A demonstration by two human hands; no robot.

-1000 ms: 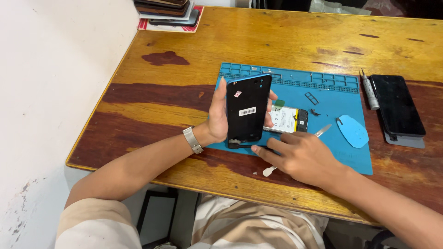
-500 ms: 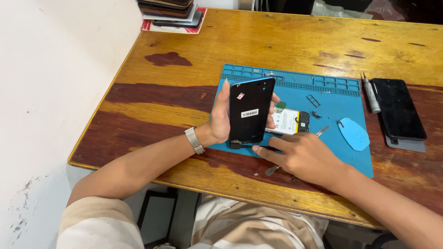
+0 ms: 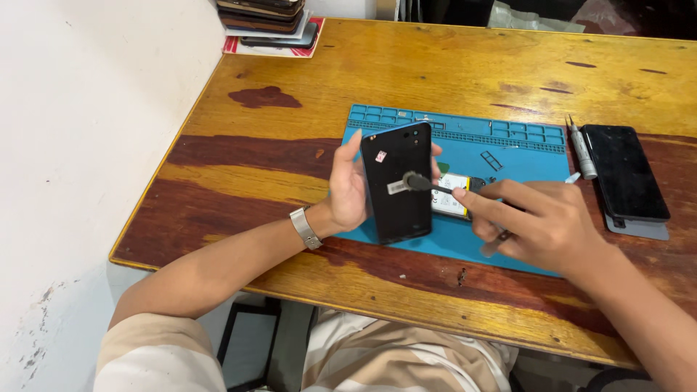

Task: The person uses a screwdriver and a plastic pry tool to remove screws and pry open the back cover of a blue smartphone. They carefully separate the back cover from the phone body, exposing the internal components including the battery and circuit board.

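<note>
A black phone back cover (image 3: 396, 183) is held upright in the left hand (image 3: 348, 190), fingers wrapped round its edges, above the blue work mat (image 3: 465, 138). A thin black tool (image 3: 425, 184) is pinched in the right hand (image 3: 534, 221), and its rounded tip is set against the cover's face, near a small sticker. An opened phone (image 3: 454, 199) is seen lying on the mat just behind. Off to the right, on the wooden tabletop (image 3: 435, 65), a dark phone (image 3: 624, 173) and a grey screwdriver (image 3: 579, 149) are laid side by side.
</note>
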